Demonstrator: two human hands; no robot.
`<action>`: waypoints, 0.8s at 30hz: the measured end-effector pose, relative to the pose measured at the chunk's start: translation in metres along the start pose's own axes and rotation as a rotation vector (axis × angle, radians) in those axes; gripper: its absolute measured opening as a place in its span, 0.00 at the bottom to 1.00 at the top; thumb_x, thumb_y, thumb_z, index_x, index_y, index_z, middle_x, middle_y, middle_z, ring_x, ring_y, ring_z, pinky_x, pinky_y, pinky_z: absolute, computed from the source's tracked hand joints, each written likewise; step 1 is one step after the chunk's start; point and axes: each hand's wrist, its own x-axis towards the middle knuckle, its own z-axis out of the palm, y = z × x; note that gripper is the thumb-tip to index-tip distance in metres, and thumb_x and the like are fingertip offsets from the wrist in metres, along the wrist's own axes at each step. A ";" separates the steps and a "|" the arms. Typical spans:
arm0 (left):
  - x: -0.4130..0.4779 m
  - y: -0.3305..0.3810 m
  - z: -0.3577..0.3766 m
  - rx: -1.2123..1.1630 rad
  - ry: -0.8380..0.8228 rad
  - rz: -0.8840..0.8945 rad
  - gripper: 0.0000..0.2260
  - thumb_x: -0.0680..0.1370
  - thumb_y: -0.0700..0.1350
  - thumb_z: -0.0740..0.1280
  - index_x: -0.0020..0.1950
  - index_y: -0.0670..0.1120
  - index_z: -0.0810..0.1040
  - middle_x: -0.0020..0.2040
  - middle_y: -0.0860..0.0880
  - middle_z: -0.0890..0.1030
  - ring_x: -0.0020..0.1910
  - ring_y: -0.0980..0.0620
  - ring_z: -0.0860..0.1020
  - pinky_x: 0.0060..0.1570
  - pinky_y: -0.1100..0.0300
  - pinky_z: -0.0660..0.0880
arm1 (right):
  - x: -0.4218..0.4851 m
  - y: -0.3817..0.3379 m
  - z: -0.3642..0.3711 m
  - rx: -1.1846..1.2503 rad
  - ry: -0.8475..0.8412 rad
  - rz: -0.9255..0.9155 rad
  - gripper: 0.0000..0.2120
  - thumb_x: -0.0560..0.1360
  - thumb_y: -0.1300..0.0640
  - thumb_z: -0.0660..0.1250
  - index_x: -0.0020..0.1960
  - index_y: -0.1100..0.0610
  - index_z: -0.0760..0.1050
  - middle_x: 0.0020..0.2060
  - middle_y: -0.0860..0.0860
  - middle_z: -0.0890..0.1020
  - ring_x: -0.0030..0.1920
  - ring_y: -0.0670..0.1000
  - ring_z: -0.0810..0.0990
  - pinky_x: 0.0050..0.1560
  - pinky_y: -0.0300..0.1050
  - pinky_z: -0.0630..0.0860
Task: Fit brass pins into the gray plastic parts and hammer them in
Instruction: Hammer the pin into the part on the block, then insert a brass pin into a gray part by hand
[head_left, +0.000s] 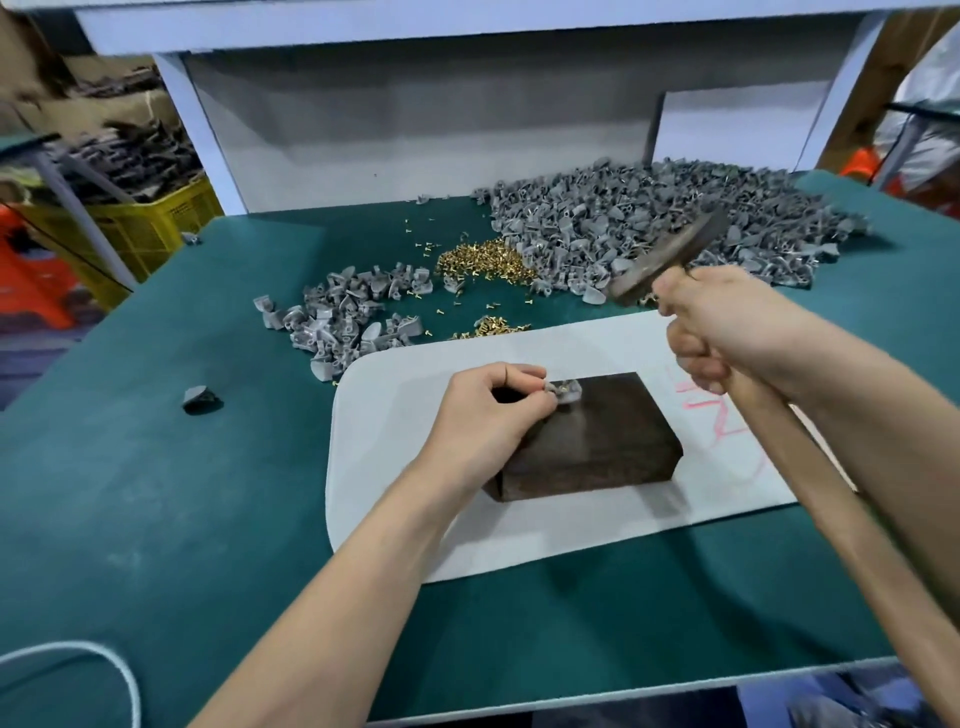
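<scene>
Pinching a gray plastic part (565, 391) against the far left corner of the dark block (597, 431) to steady it, the left hand (483, 415) keeps clear while the right hand (727, 322), clenched round the hammer (670, 257), holds it raised above.
</scene>
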 end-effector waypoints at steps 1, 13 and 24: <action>0.001 0.000 0.000 -0.001 0.006 -0.003 0.04 0.73 0.38 0.71 0.38 0.43 0.80 0.53 0.52 0.81 0.48 0.62 0.78 0.52 0.65 0.74 | 0.009 0.004 -0.003 0.084 -0.032 0.052 0.12 0.81 0.53 0.53 0.40 0.55 0.62 0.16 0.47 0.62 0.13 0.46 0.58 0.18 0.31 0.60; 0.004 -0.005 0.000 0.025 0.031 0.004 0.06 0.73 0.40 0.71 0.36 0.46 0.80 0.52 0.54 0.82 0.45 0.66 0.78 0.49 0.70 0.72 | 0.040 0.053 -0.009 0.383 -0.219 0.226 0.14 0.82 0.54 0.51 0.39 0.58 0.62 0.18 0.48 0.61 0.13 0.45 0.57 0.14 0.31 0.58; -0.013 0.006 0.001 0.340 -0.020 0.197 0.08 0.70 0.43 0.67 0.34 0.52 0.72 0.51 0.58 0.80 0.55 0.61 0.73 0.56 0.64 0.67 | 0.043 0.071 -0.002 0.267 -0.156 0.129 0.09 0.79 0.58 0.61 0.42 0.60 0.67 0.20 0.51 0.68 0.17 0.49 0.65 0.18 0.38 0.65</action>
